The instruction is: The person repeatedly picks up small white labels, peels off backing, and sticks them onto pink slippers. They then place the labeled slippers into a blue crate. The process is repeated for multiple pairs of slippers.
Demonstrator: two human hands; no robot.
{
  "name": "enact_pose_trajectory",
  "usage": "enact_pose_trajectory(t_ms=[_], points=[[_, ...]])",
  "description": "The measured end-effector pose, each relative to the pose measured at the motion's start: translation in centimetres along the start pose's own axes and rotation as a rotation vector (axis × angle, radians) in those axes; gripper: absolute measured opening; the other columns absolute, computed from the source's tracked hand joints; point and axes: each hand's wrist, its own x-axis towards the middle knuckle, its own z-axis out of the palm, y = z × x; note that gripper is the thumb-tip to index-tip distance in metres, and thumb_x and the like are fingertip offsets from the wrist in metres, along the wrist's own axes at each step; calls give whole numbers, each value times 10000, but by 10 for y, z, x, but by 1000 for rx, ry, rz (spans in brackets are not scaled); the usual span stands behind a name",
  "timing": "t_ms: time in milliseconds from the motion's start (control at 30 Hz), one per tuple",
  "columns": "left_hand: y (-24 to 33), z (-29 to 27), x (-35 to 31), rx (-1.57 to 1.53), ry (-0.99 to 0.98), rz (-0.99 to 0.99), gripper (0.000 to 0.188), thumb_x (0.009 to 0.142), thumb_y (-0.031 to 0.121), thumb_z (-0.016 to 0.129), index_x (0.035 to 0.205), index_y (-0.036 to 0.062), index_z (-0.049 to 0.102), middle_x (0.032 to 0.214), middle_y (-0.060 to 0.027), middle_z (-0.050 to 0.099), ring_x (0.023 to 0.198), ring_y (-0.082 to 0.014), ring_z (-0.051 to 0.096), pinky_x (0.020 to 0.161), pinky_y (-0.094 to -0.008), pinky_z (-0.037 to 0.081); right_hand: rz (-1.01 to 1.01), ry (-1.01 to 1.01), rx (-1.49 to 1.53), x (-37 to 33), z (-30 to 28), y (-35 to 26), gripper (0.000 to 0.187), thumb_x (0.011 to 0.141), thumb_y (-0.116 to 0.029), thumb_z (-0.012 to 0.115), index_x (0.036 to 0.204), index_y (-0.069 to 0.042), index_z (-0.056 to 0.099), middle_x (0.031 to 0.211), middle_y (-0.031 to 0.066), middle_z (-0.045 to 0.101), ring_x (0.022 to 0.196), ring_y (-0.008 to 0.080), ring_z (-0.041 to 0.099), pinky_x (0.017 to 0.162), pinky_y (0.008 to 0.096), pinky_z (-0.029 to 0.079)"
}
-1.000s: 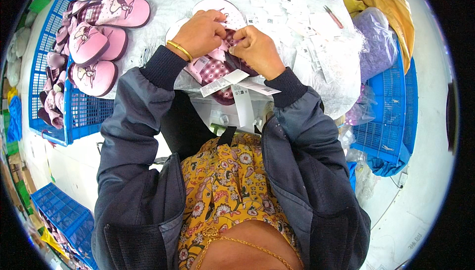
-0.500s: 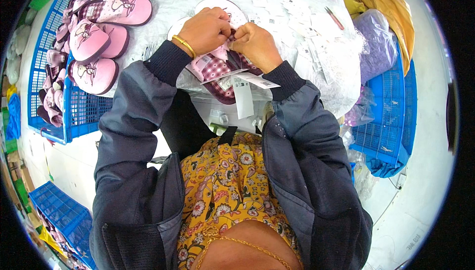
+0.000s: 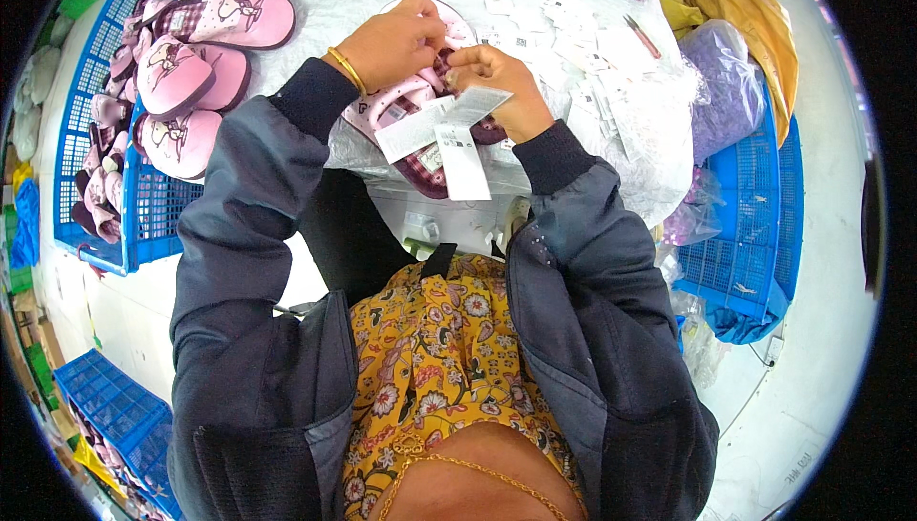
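Note:
A pair of pink slippers (image 3: 401,99) with dark red checked insoles lies at the table's near edge, soles toward the tabletop. My left hand (image 3: 394,43) is closed on the upper edge of a slipper, its fingertips partly hidden. Close beside it, my right hand (image 3: 497,89) pinches at the slippers' inner side; what sits between its fingertips is too small to make out. White paper tags (image 3: 464,160) fan out below the right hand, over the insoles.
Finished-looking pink slippers (image 3: 250,17) are stacked at the left, over a blue crate (image 3: 158,206). Loose white tags (image 3: 597,101) and red-handled snips (image 3: 642,38) lie on the right of the plastic-covered table. Another blue crate (image 3: 731,234) and a purple bag (image 3: 721,86) stand beyond.
My left hand has shifted slightly up and left. The tags have swung and spread across the slippers, and more of the near slipper's pink edge shows.

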Motion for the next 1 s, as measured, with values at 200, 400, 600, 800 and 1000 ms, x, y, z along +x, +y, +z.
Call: enact_pose_trajectory(t_ms=[200,400,600,800,1000], points=[[33,-17,-13,-18,158,48,82,844,119,633,904,64,631,1120,-102,509,990,-252,575,857,-318,483,-149,-56,152,-7,2,-12,236,936,-135,659,1116,17,638,1018,44,662,878,96,615,779,231,501],[44,-9,-29,64,333,102,97,827,161,650,878,79,663,1083,-77,586,987,-272,599,852,-374,494,-172,-129,65,-8,2,-2,194,946,-154,642,1071,-5,631,1020,30,647,911,89,597,817,236,491],[47,-8,-59,100,268,13,94,826,124,626,880,67,679,1152,-105,605,1048,-297,586,917,-383,468,-42,-184,799,-5,-28,10,136,981,-164,583,1072,-64,569,1015,21,616,970,138,617,874,288,502],[53,-3,-69,-89,261,-101,110,783,80,671,891,67,688,1169,-126,587,1040,-297,581,885,-357,481,-210,-413,763,-21,-56,-30,70,987,-123,553,1050,-98,569,982,45,573,867,146,522,907,361,442],[51,13,-73,80,337,33,145,728,81,685,862,132,702,1160,-89,606,1046,-286,585,938,-403,437,-393,-297,422,-13,-61,-64,87,979,-154,576,1045,-97,581,1122,88,619,1044,186,573,958,375,433]])
